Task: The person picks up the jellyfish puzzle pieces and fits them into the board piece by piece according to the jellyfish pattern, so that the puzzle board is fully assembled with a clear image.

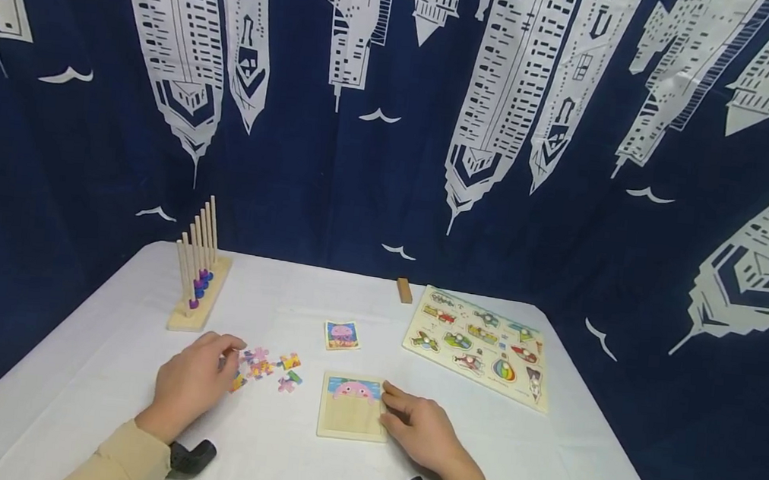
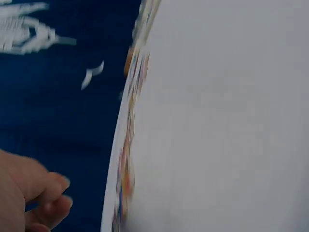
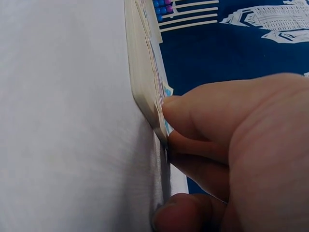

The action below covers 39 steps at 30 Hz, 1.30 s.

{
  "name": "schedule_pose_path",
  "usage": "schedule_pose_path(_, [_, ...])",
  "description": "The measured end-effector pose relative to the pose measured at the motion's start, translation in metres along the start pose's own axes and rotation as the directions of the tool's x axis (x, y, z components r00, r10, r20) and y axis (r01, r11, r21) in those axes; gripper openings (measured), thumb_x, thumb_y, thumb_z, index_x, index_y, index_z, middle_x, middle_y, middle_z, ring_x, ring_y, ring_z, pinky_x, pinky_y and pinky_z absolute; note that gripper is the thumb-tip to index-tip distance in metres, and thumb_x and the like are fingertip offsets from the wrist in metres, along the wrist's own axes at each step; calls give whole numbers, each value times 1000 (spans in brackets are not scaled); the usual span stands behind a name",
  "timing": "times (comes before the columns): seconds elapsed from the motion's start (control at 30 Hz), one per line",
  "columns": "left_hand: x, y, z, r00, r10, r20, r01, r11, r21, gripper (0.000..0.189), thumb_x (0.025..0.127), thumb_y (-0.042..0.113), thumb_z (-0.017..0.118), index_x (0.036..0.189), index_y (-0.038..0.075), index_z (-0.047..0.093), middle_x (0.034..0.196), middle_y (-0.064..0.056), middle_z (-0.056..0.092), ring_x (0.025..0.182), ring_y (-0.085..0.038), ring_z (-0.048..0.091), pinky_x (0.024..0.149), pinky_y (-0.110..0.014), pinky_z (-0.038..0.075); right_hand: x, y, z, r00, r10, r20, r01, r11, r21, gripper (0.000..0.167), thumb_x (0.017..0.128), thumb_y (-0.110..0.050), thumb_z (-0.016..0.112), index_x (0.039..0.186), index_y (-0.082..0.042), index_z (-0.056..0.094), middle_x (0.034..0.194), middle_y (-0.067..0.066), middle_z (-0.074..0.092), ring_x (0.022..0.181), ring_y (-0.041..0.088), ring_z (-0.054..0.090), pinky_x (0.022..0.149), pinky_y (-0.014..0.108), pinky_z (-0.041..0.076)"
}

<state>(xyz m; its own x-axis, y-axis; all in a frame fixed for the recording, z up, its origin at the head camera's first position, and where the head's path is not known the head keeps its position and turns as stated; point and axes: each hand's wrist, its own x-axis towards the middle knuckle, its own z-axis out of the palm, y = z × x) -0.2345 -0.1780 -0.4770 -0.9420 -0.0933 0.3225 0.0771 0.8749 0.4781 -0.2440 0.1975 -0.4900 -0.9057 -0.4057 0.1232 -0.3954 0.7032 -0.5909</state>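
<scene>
A square wooden puzzle tray point(image 1: 353, 419) lies before me, its upper strip filled with pieces showing a pink cartoon face point(image 1: 354, 390) on blue; the lower part is bare wood. My right hand point(image 1: 424, 430) holds the tray's right edge, with fingertips point(image 3: 176, 108) against the rim in the right wrist view. To the left, my left hand point(image 1: 197, 376) hovers with bent fingers beside a scatter of loose jigsaw pieces point(image 1: 260, 366). In the left wrist view its thumb and finger point(image 2: 53, 193) come close together, and no piece shows between them.
A small picture card point(image 1: 342, 335) with a pink figure lies behind the tray. At back right is a peg puzzle board point(image 1: 481, 344), near a brown wooden block point(image 1: 404, 290). A bead rack with upright rods point(image 1: 199, 277) stands at back left on the white table point(image 1: 269, 459).
</scene>
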Motion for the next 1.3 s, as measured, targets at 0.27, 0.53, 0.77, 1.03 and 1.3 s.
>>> schedule_pose_path(0.27, [4, -21, -19, 986, -27, 167, 24, 999, 23, 19, 96, 18, 67, 112, 17, 76, 106, -5, 74, 86, -21, 68, 62, -41, 50, 1, 0, -2, 1000, 3, 9, -3, 1000, 6, 43, 99, -28, 68, 135, -5, 66, 150, 1, 57, 138, 27, 55, 111, 53, 43])
schedule_pose_path(0.53, [10, -40, -36, 990, -96, 98, 93, 995, 40, 25, 95, 16, 63, 118, 10, 71, 105, -11, 72, 88, -29, 69, 60, -42, 47, -1, -1, -4, 1000, 14, 14, -14, 1000, 5, 44, 99, -28, 68, 137, -6, 65, 151, 0, 56, 139, 27, 54, 111, 54, 42])
schedule_pose_path(0.77, [10, -42, -29, 989, -92, 118, 90, 996, 28, 26, 93, 19, 70, 117, 11, 73, 104, -10, 74, 91, -31, 69, 62, -42, 48, -1, -2, -3, 1000, 3, 19, -3, 1000, -3, 44, 100, -29, 67, 137, -5, 65, 150, 1, 56, 138, 27, 55, 111, 54, 43])
schedule_pose_path(1.03, [10, -40, -22, 979, -66, 191, 57, 997, 53, 36, 89, 26, 78, 120, 8, 74, 108, -12, 70, 93, -31, 68, 69, -48, 52, -1, -2, -2, 1000, -4, 10, 4, 1000, -4, 44, 99, -28, 68, 136, -5, 65, 150, 1, 57, 137, 27, 55, 110, 54, 43])
schedule_pose_path(1.3, [10, -42, -24, 974, -85, 211, 68, 994, 88, 23, 86, 35, 82, 96, 17, 73, 97, -7, 67, 73, -20, 57, 57, -37, 42, -1, -2, -3, 1000, -4, 11, 4, 1000, -5, 43, 99, -27, 68, 136, -5, 66, 150, 1, 57, 138, 27, 55, 111, 53, 43])
